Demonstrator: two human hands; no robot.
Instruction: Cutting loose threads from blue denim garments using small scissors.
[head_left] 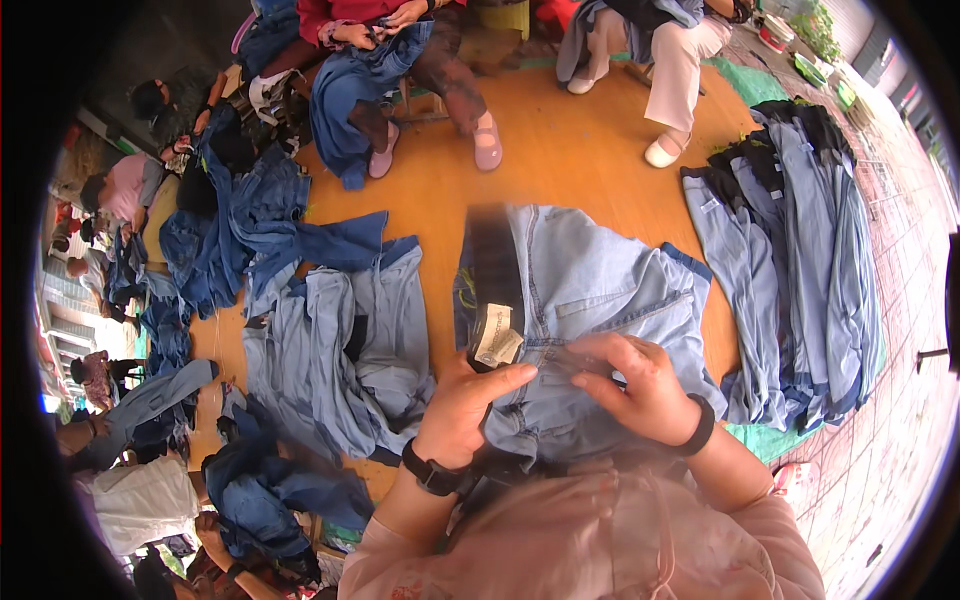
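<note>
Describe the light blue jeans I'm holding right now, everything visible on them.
The light blue jeans look like faded denim, spread waist-up across the lap and hanging toward the orange floor. A dark inner waistband shows at the left, with a pale label folded out of it. A pocket edge and seams show on the front. The left hand pinches the fabric just under the label; the right hand presses fingertips on the cloth beside it.

The jeans' waistband [492, 262] and paper tag [497, 335] print are blurred.
</note>
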